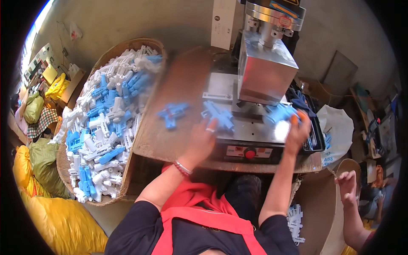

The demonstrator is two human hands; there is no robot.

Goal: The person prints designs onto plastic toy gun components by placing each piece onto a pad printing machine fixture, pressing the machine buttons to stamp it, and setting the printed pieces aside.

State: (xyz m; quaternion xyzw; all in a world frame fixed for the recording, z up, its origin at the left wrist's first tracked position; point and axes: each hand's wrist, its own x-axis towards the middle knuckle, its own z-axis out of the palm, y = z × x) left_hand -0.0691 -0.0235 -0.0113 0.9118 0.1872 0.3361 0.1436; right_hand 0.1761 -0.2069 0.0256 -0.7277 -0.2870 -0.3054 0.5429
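Note:
My left hand [196, 142], blurred by motion, has its fingers on the grip end of a light-blue toy gun [218, 116] at the left of the press's metal bed. My right hand [298, 132] is closed on another light-blue toy gun [279, 114] at the right of the bed; orange patches show at its fingertips. Left of my left hand, a third blue toy gun [173, 114] lies blurred on the brown tabletop [180, 80]. Between the two hands, a square metal block [267, 70] of the press hangs above the bed.
A big basket [63, 170] of white and blue toy guns stands at left. The press's red button [249, 153] faces me. A black tray [315, 131] and a white sack [338, 127] are at right. Below is a carton [316, 208] with white pieces; another person's hand [347, 187] is beside it.

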